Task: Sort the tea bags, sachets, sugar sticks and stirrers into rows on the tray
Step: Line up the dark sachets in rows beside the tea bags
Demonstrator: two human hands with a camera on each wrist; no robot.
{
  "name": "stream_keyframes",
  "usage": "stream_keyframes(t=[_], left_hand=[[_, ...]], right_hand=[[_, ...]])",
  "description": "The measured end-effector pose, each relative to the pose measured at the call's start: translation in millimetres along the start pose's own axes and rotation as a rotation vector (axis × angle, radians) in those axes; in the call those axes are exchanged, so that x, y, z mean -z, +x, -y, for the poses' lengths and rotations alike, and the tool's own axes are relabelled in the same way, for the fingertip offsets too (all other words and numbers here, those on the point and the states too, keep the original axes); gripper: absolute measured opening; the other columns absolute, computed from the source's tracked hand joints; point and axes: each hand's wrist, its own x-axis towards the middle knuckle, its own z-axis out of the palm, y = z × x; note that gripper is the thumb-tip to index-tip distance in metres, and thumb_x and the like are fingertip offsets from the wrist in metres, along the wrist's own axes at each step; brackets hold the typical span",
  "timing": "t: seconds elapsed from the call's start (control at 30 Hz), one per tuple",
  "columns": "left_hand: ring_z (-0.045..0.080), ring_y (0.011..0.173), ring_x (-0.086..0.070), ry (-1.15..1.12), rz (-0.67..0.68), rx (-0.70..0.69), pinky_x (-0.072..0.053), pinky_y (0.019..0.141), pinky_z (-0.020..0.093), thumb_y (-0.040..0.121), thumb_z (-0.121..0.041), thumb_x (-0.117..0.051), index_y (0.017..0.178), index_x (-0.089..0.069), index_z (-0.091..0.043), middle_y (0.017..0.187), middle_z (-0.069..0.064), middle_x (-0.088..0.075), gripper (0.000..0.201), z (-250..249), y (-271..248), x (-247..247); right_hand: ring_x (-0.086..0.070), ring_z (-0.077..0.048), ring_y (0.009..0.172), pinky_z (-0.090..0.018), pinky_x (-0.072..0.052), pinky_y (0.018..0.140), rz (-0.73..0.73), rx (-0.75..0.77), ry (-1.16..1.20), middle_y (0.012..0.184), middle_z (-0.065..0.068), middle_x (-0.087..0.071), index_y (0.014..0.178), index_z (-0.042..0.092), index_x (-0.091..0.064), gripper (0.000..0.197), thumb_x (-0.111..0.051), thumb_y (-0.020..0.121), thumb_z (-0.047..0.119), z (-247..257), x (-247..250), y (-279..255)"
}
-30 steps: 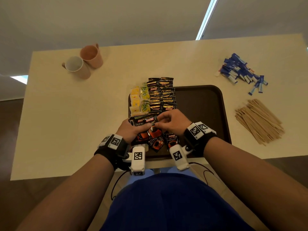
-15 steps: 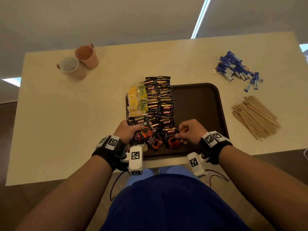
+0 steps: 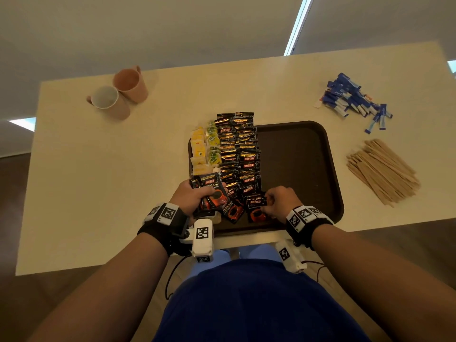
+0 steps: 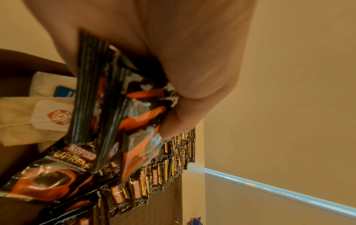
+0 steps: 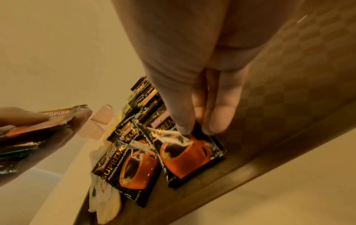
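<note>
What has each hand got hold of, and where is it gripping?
The left hand grips a stack of coffee sachets around their lower half. The right hand pinches one sachet lying on the tray, at its right edge.

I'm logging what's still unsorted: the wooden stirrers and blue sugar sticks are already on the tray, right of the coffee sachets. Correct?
No. The head view shows the wooden stirrers and blue sugar sticks on the table, right of the tray, not on it. The coffee sachets are on the tray.
</note>
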Motion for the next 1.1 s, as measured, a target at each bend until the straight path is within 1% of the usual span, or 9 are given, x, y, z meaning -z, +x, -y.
stream_keyframes(t=[0.2, 0.27, 0.37, 0.47, 0.53, 0.6, 0.8, 1.0, 1.1], left_hand=[[0.02, 0.069, -0.074, 0.027, -0.031, 0.001, -0.057, 0.054, 0.028, 0.09, -0.008, -0.068, 0.122, -0.061, -0.007, 0.097, 0.013, -0.073, 0.032, 2.9, 0.3, 4.7], [0.017, 0.066, -0.074, 0.051, -0.026, 0.03, -0.056, 0.053, 0.027, 0.09, -0.008, -0.068, 0.118, -0.062, -0.007, 0.095, 0.013, -0.073, 0.029, 3.2, 0.0, 6.3], [0.009, 0.053, -0.069, 0.108, 0.004, 0.064, -0.051, 0.045, 0.019, 0.09, -0.005, -0.066, 0.112, -0.062, -0.009, 0.087, 0.009, -0.07, 0.022, 3.2, -3.0, 8.2], [0.012, 0.059, -0.07, 0.133, 0.006, 0.083, -0.051, 0.046, 0.019, 0.09, -0.007, -0.066, 0.119, -0.061, -0.006, 0.091, 0.01, -0.071, 0.029, 4.8, -4.3, 10.9], [0.013, 0.06, -0.07, 0.134, 0.002, 0.089, -0.051, 0.046, 0.02, 0.091, -0.009, -0.067, 0.122, -0.061, -0.005, 0.092, 0.011, -0.071, 0.032, 5.2, -3.6, 11.6], [0.011, 0.057, -0.07, 0.143, 0.002, 0.085, -0.051, 0.046, 0.02, 0.091, -0.009, -0.066, 0.121, -0.061, -0.006, 0.089, 0.009, -0.071, 0.03, 3.7, -4.1, 10.1], [0.008, 0.053, -0.068, 0.173, 0.002, 0.063, -0.05, 0.045, 0.018, 0.091, -0.009, -0.066, 0.121, -0.062, -0.004, 0.086, 0.008, -0.07, 0.031, 2.0, -6.2, 5.5], [0.008, 0.051, -0.068, 0.162, 0.001, 0.072, -0.05, 0.044, 0.019, 0.092, -0.008, -0.065, 0.12, -0.06, -0.004, 0.086, 0.01, -0.07, 0.028, 0.4, -9.5, 6.9], [0.01, 0.055, -0.069, 0.175, -0.005, 0.07, -0.052, 0.046, 0.02, 0.092, -0.011, -0.066, 0.12, -0.061, -0.006, 0.089, 0.01, -0.071, 0.03, 0.5, -10.6, 8.7]], right_hand=[[-0.056, -0.013, 0.082, -0.024, -0.045, 0.072, -0.141, 0.029, -0.004, 0.087, 0.004, -0.061, 0.101, 0.013, -0.067, 0.022, -0.074, 0.085, 0.026, -0.2, -2.0, 5.1], [-0.056, -0.012, 0.083, -0.023, -0.044, 0.072, -0.152, 0.025, 0.012, 0.086, 0.005, -0.059, 0.102, 0.015, -0.065, 0.023, -0.075, 0.085, 0.026, -1.1, -2.7, 5.4], [-0.06, -0.014, 0.083, -0.023, -0.046, 0.069, -0.137, -0.011, 0.036, 0.086, 0.004, -0.061, 0.095, 0.018, -0.059, 0.024, -0.077, 0.083, 0.027, -3.3, -4.0, 6.1], [-0.06, -0.014, 0.084, -0.025, -0.05, 0.07, -0.144, -0.069, 0.081, 0.09, 0.001, -0.062, 0.096, 0.018, -0.055, 0.033, -0.081, 0.079, 0.03, -4.5, -4.3, 6.0], [-0.061, -0.016, 0.09, -0.029, -0.054, 0.078, -0.143, -0.09, 0.085, 0.095, 0.0, -0.063, 0.102, 0.017, -0.057, 0.038, -0.082, 0.078, 0.034, -4.4, -4.8, 6.8], [-0.063, -0.017, 0.092, -0.032, -0.056, 0.083, -0.125, -0.094, 0.066, 0.096, -0.001, -0.065, 0.105, 0.016, -0.061, 0.036, -0.08, 0.08, 0.035, -2.6, -4.5, 7.3], [-0.069, -0.02, 0.087, -0.037, -0.059, 0.084, -0.129, -0.077, 0.11, 0.092, -0.004, -0.071, 0.101, 0.014, -0.069, 0.023, -0.077, 0.084, 0.028, -0.4, -7.1, 8.8], [-0.07, -0.018, 0.084, -0.036, -0.059, 0.084, -0.108, -0.072, 0.148, 0.09, -0.003, -0.073, 0.106, 0.014, -0.07, 0.029, -0.078, 0.083, 0.028, -3.0, -6.8, 6.6], [-0.068, -0.015, 0.084, -0.029, -0.057, 0.081, -0.12, -0.06, 0.128, 0.089, 0.0, -0.072, 0.106, 0.015, -0.07, 0.031, -0.08, 0.081, 0.03, -3.6, -3.8, 3.4]])
